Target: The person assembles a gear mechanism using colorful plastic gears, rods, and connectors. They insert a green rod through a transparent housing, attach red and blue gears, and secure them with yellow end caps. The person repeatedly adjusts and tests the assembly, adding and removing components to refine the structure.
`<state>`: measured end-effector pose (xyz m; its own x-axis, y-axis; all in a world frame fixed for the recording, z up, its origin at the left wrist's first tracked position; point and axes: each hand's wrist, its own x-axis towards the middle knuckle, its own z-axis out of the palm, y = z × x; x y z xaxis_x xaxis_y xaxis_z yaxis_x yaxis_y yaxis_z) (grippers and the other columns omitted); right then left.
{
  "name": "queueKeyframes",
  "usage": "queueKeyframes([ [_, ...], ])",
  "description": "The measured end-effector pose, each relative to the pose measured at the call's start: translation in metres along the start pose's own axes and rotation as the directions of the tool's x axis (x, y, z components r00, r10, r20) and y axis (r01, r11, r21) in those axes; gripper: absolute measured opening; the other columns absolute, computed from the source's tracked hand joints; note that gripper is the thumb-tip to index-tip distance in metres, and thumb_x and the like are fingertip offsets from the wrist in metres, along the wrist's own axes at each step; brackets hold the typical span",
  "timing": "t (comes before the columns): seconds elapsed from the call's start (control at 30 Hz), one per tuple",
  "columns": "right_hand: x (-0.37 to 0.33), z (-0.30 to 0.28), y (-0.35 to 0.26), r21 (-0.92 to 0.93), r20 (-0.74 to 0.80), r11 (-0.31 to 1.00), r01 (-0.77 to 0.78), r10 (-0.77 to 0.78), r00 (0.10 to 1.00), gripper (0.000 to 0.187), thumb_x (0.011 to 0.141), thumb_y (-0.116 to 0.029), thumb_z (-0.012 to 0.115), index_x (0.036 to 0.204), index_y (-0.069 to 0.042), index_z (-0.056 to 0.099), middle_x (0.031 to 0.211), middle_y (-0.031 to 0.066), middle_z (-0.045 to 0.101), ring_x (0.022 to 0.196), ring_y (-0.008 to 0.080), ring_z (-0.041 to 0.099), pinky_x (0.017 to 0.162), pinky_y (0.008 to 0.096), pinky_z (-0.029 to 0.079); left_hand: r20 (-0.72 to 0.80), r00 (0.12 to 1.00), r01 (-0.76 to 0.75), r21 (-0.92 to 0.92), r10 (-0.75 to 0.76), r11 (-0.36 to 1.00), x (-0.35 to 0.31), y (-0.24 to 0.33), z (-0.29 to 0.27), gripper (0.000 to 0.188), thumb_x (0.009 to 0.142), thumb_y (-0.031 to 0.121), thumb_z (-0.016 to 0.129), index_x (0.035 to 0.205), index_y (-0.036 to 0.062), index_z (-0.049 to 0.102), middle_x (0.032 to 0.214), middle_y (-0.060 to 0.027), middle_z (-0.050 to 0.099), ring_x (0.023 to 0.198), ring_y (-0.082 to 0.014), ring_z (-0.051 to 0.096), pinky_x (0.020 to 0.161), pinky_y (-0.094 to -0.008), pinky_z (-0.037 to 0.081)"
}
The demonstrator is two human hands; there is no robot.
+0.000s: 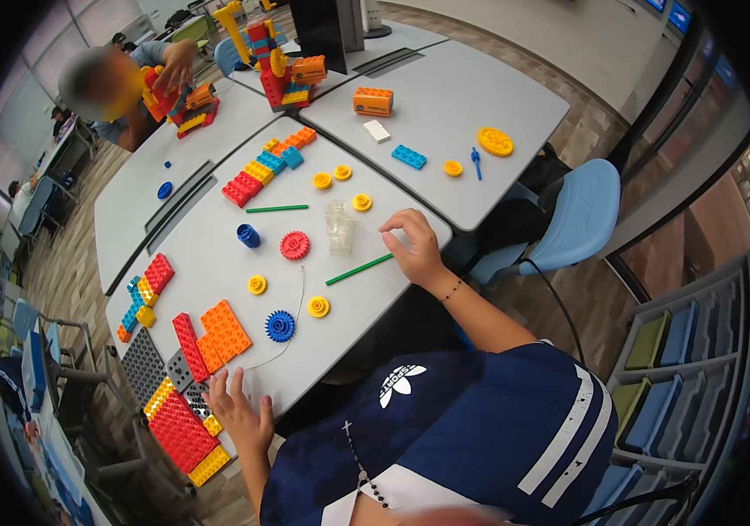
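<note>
My left hand rests at the near left edge of the table with its fingers spread and nothing in them. Beside it are a black perforated plate, a red beam and orange studded plates. Near the right edge, my right hand has loosely curved fingers, the thumb a little apart from the index finger. A green rod reaches to its thumb, lying on the table. Left of that hand stands a clear plastic block. A thin white string trails toward my left hand.
A red gear, a blue gear and several yellow round pieces lie about. Brick rows sit farther back. Across the table, a person's hand touches a brick model. A blue chair stands at right.
</note>
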<state>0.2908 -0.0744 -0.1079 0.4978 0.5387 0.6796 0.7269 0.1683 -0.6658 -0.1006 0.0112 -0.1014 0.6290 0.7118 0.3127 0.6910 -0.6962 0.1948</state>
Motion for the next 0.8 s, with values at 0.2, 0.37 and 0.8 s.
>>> queueKeyframes([
  [0.2, 0.000, 0.000, 0.003, 0.019, 0.005, 0.997, -0.078, 0.078, 0.997, 0.005, 0.079, -0.005, 0.062, 0.084, -0.003, 0.061, 0.087, 0.0104, 0.057, 0.087, 0.0262, 0.055, 0.079, 0.0337, 0.044, 0.015, 1.000, 0.011, -0.024, -0.010, 1.000, 0.001, 0.000, -0.001, 0.058, 0.081, 0.041, 0.057, 0.129, 0.0107, 0.047, 0.137, -0.0145, 0.035, 0.134, -0.0356, 0.025, 0.110, -0.0568, 0.010],
  [0.37, 0.000, 0.000, 0.005, 0.001, 0.042, 0.995, -0.100, 0.100, 0.994, 0.006, 0.081, -0.006, 0.061, 0.086, -0.002, 0.060, 0.089, 0.0112, 0.056, 0.088, 0.0254, 0.054, 0.082, 0.0332, 0.042, 0.019, 0.999, 0.044, -0.058, -0.043, 0.997, 0.001, 0.001, -0.002, 0.059, 0.076, 0.037, 0.063, 0.128, 0.0124, 0.049, 0.137, -0.0138, 0.036, 0.133, -0.0350, 0.024, 0.109, -0.0583, 0.010],
  [0.8, -0.001, -0.001, 0.010, 0.007, 0.142, 0.990, -0.138, 0.136, 0.981, 0.008, 0.084, -0.004, 0.055, 0.090, 0.000, 0.058, 0.096, 0.0112, 0.054, 0.094, 0.0233, 0.052, 0.089, 0.0326, 0.039, -0.006, 0.998, 0.066, -0.107, -0.067, 0.992, -0.001, -0.001, -0.003, 0.062, 0.077, 0.040, 0.066, 0.131, 0.0170, 0.048, 0.138, -0.0099, 0.035, 0.134, -0.0314, 0.023, 0.109, -0.0585, 0.007],
])
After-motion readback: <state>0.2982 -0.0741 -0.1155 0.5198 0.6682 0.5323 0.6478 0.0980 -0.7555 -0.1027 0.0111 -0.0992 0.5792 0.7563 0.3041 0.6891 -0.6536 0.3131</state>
